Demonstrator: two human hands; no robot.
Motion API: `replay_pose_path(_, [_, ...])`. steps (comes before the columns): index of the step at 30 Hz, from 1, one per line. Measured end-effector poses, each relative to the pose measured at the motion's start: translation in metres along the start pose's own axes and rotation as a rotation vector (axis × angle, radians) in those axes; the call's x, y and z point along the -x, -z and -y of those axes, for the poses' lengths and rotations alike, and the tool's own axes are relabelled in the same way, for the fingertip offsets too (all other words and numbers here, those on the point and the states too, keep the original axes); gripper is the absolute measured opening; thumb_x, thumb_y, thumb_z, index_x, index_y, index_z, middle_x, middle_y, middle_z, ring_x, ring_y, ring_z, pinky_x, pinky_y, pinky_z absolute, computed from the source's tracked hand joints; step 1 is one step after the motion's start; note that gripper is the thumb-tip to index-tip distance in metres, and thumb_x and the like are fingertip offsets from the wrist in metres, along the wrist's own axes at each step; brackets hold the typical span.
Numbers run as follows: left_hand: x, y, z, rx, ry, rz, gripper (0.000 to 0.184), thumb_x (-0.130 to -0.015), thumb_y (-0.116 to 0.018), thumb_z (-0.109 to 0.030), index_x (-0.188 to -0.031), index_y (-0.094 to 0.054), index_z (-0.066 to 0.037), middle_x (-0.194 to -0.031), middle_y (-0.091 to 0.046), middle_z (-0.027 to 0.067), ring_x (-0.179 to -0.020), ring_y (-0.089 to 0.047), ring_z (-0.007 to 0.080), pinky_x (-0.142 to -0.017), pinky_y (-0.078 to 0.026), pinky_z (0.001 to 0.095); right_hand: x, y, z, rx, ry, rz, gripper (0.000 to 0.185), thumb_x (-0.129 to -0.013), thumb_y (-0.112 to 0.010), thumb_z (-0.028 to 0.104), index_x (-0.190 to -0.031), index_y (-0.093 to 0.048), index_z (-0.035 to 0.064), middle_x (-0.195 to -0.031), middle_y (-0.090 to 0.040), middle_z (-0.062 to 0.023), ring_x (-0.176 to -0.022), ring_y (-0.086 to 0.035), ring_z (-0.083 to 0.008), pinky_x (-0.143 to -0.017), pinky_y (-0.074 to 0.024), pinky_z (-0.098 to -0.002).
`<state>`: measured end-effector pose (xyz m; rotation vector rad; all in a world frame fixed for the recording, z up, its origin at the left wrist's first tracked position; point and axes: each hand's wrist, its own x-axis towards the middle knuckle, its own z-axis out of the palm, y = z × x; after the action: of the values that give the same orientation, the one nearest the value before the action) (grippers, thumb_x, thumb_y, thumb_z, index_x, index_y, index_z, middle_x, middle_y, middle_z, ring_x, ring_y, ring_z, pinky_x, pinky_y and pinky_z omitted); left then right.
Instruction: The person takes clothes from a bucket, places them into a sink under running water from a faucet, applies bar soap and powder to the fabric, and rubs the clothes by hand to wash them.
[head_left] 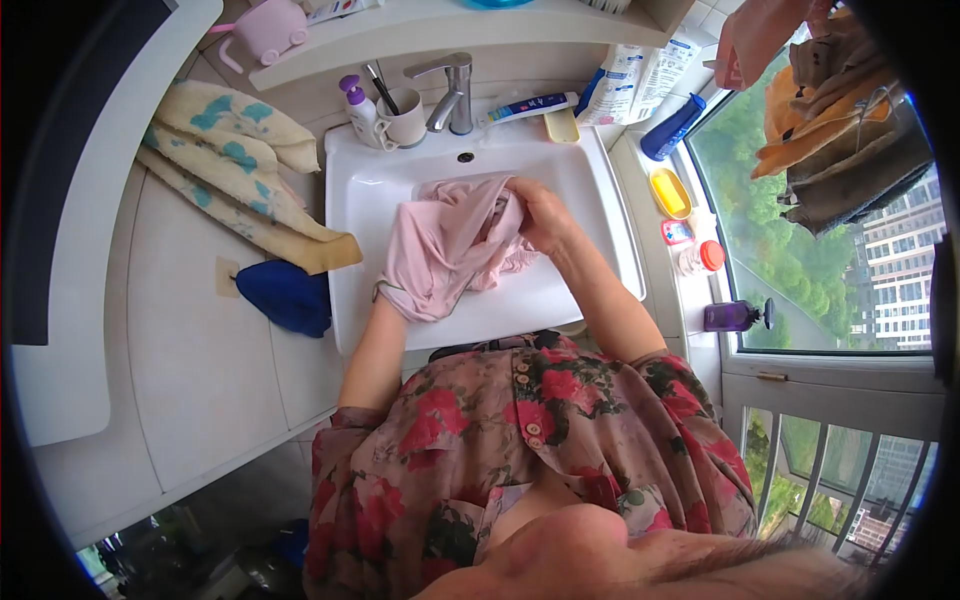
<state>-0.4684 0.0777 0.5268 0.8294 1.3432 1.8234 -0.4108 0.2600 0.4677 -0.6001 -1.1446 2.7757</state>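
A pale pink piece of clothing (450, 250), bunched and folded with a thin dark trim on its near edge, hangs over the white washbasin (341, 270). My left forearm (375, 350) reaches under the cloth from the near left, so that hand and its fingers are covered. At the garment's upper right, my right hand (546, 215) is closed on a gathered edge of the fabric. Behind the cloth stands a chrome faucet (458, 95), and the overflow hole (465, 157) shows in the basin's back wall.
A cup (404, 122), a purple-capped bottle (362, 110) and a toothpaste tube (530, 106) stand along the basin's back rim. Left are a patterned towel (235, 165) and a dark blue cloth (286, 297). Yellow soap (668, 194) and a purple bottle (730, 317) line the right windowsill.
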Motion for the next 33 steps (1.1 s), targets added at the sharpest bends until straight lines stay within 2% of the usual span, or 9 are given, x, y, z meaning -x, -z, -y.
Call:
replay_pose_path(10, [0.009, 0.011, 0.003, 0.097, -0.025, -0.028, 0.045, -0.091, -0.050, -0.026, -0.128, -0.042, -0.001, -0.118, -0.054, 0.0127, -0.107, -0.055, 0.0218, -0.093, -0.046, 0.0339, -0.001, 0.012, -0.012, 0.497, 0.037, 0.086, 0.018, -0.084, -0.063, 0.019, -0.090, -0.063, 0.0021, -0.081, -0.065, -0.0049, -0.071, -0.063, -0.0140, -0.064, -0.0520, -0.0309])
replay_pose_path(13, [0.014, 0.013, 0.004, 0.125, -0.026, -0.040, 0.045, -0.094, -0.047, -0.027, -0.130, -0.041, -0.001, -0.120, -0.054, 0.0132, -0.108, -0.055, 0.0223, -0.093, -0.046, 0.0346, 0.000, 0.008, -0.010, 1.124, 0.688, -0.093, 0.023, -0.080, -0.068, 0.014, -0.098, -0.063, 0.0014, -0.080, -0.066, -0.0098, -0.068, -0.064, -0.0174, -0.062, -0.0515, -0.0280])
replay_pose_path(18, [0.018, 0.010, 0.008, 0.153, -0.027, -0.048, 0.045, -0.097, -0.041, -0.030, -0.131, -0.040, 0.000, -0.122, -0.053, 0.0141, -0.109, -0.055, 0.0231, -0.094, -0.047, 0.0357, 0.025, -0.014, 0.002, 0.993, 0.760, -0.005, 0.014, -0.084, -0.067, 0.011, -0.093, -0.065, 0.0009, -0.084, -0.067, -0.0091, -0.075, -0.064, -0.0159, -0.070, -0.0508, -0.0274])
replay_pose_path(21, [0.019, 0.006, 0.011, 0.142, -0.021, -0.038, 0.045, -0.100, -0.038, -0.031, -0.133, -0.039, 0.000, -0.123, -0.052, 0.0146, -0.110, -0.055, 0.0236, -0.095, -0.047, 0.0363, 0.014, -0.011, -0.020, 1.330, 0.575, 0.176, 0.036, -0.093, -0.055, 0.035, -0.096, -0.065, 0.0002, -0.080, -0.065, -0.0054, -0.076, -0.063, -0.0128, -0.061, -0.0516, -0.0273])
replay_pose_path(22, [0.020, 0.004, 0.011, 0.141, -0.025, -0.039, 0.045, -0.100, -0.037, -0.032, -0.133, -0.039, 0.000, -0.124, -0.052, 0.0148, -0.110, -0.055, 0.0238, -0.095, -0.047, 0.0365, 0.014, -0.008, -0.021, 1.327, 0.577, 0.176, 0.036, -0.093, -0.055, 0.035, -0.096, -0.065, 0.0002, -0.080, -0.065, -0.0054, -0.076, -0.063, -0.0128, -0.061, -0.0516, -0.0273])
replay_pose_path(24, [0.019, 0.008, 0.024, 0.039, -0.073, -0.087, 0.045, -0.099, -0.041, -0.031, -0.133, -0.039, -0.001, -0.123, -0.052, 0.0144, -0.110, -0.055, 0.0233, -0.095, -0.047, 0.0362, 0.014, -0.004, -0.021, 0.862, 0.088, 0.336, 0.044, -0.095, -0.050, 0.043, -0.098, -0.065, 0.0014, -0.080, -0.064, -0.0048, -0.077, -0.063, -0.0116, -0.060, -0.0505, -0.0247])
replay_pose_path(26, [0.022, 0.013, 0.036, -0.061, -0.116, -0.124, 0.046, -0.098, -0.044, -0.031, -0.133, -0.039, -0.001, -0.122, -0.053, 0.0140, -0.110, -0.055, 0.0228, -0.095, -0.047, 0.0359, 0.014, -0.004, -0.020, 0.852, 0.080, 0.372, 0.038, -0.094, -0.055, 0.038, -0.100, -0.064, 0.0021, -0.081, -0.063, -0.0035, -0.078, -0.060, -0.0088, -0.062, -0.0487, -0.0208])
replay_pose_path(28, [0.022, 0.008, 0.031, -0.775, -0.287, -0.116, 0.048, -0.093, -0.056, -0.025, -0.132, -0.040, -0.001, -0.122, -0.053, 0.0126, -0.110, -0.055, 0.0211, -0.094, -0.047, 0.0346, 0.012, -0.003, -0.017, 0.842, 0.110, 0.366, 0.028, -0.094, -0.057, 0.029, -0.100, -0.064, 0.0026, -0.084, -0.062, -0.0005, -0.079, -0.058, -0.0073, -0.071, -0.0486, -0.0214])
replay_pose_path(33, [0.013, -0.001, 0.001, -0.797, -0.193, -0.011, 0.054, -0.085, -0.066, -0.019, -0.130, -0.042, -0.002, -0.126, -0.052, 0.0112, -0.114, -0.053, 0.0204, -0.096, -0.045, 0.0343, 0.028, 0.006, 0.037, 0.520, 0.614, 0.048, 0.016, -0.094, -0.058, 0.017, -0.100, -0.064, 0.0040, -0.087, -0.061, 0.0043, -0.083, -0.054, -0.0047, -0.075, -0.0442, -0.0220])
